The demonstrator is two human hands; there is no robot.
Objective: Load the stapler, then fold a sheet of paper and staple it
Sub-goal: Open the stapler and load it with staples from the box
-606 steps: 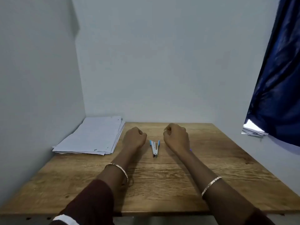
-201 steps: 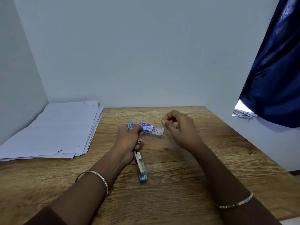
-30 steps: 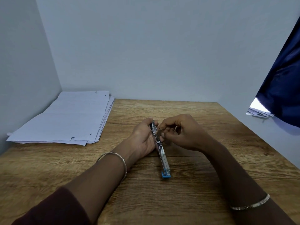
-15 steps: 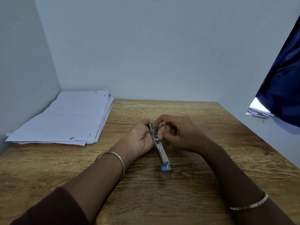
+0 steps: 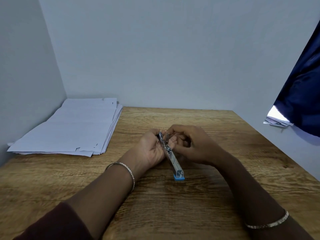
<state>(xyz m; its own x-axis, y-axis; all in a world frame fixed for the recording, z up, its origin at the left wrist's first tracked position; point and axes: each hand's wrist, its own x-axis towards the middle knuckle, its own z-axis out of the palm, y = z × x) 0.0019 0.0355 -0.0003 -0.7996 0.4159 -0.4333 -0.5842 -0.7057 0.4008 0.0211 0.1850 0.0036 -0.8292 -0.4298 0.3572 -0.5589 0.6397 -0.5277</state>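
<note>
Evidently light, stiff, slick metal, the open stapler [image 5: 174, 163] suits a hold at its hinge end: the left grip [image 5: 149, 151] clasps there, and the right grip [image 5: 194, 144] pinches its raised arm.

One stapler [image 5: 173, 160], two hands [image 5: 150, 149] [image 5: 194, 146], two paper piles [image 5: 72, 129] [image 5: 277, 121] (apart)

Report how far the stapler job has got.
Done: the stapler is open, its blue end on the table. In hand: the left hand holds its far end while the right hand pinches a metal part near the hinge; whether staples are in, I cannot tell. Left: close it, then fold and staple a sheet from the paper stack.
</note>
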